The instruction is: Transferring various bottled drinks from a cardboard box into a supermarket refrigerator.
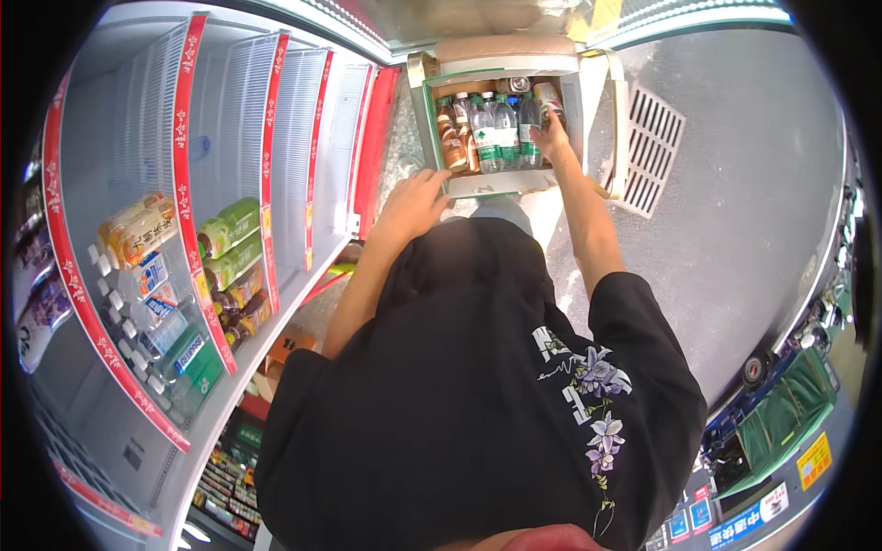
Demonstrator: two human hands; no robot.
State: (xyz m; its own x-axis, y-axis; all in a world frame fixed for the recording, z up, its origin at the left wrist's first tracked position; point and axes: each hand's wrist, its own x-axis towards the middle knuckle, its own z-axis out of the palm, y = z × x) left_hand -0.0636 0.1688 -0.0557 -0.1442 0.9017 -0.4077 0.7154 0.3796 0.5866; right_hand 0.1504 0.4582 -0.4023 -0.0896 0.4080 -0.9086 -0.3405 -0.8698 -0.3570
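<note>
A box (503, 184) of drinks rests on a chair (619, 131) in front of me. In it lie clear plastic water bottles (487, 141) with green and white labels, brown drink bottles (451, 146) at the left side, and a can-like container (548, 96) at the right. My right hand (550, 138) reaches into the right side of the box, beside a water bottle and just below the can-like container; whether it grips either, I cannot tell. My left hand (415, 201) is at the box's near left corner, its fingertips by the edge, holding no bottle.
An open refrigerated display case (275, 172) with wire shelves stands on the left. Its shelves hold orange drink bottles (141, 227), green-labelled bottles (231, 227) and clear water bottles (155, 289). A floor grate (648, 151) lies right of the chair. Parked vehicles (778, 420) appear at the lower right.
</note>
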